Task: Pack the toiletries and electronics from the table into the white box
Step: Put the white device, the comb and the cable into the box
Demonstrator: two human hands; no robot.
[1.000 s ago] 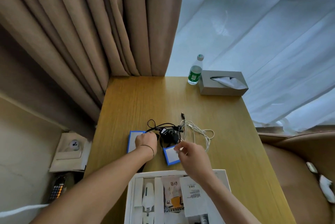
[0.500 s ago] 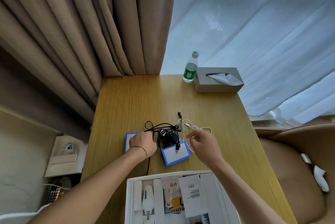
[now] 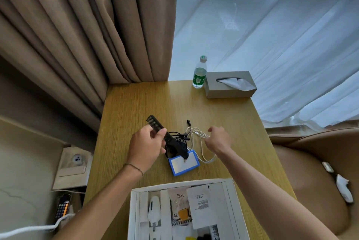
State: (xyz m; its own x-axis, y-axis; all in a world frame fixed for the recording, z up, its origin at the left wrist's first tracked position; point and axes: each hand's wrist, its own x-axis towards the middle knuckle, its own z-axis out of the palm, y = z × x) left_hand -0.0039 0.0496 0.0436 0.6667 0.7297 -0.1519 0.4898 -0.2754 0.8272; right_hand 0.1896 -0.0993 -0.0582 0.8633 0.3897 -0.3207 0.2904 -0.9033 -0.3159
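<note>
Comb: we see a black comb [image 3: 155, 123] with fine teeth along one edge and a long tapering handle, tilted from upper left to lower right just above the frame's centre, lifted over the table [image 3: 136, 103].
Left hand: our left hand [image 3: 144, 147] holds the comb at its middle, its fingers [image 3: 160, 135] curled round the handle; a thin band sits on the wrist.
Right hand: our right hand [image 3: 218, 138] is right of centre, its fingers bent together and pinching the white cable [image 3: 203, 150], which loops down to the table.
Black cable: a tangled black cable [image 3: 177, 138] lies between our hands, partly behind the comb handle, one plug end resting on the card.
Blue-edged card: a white card with a blue border [image 3: 184, 164] lies flat just below the cables, near the centre.
White box: the open white box [image 3: 229, 197] sits at the lower centre edge of the frame, split into long compartments. We see a white device [image 3: 154, 210], a sachet printed with two Chinese characters we read as "启动" [image 3: 179, 201], and a white sachet [image 3: 202, 206] with small print too fine to read.
Background: a clear water bottle with a green label [image 3: 199, 73] stands beside a grey tissue box [image 3: 229, 84] at the table's far edge; the label's writing is too small to read.
</note>
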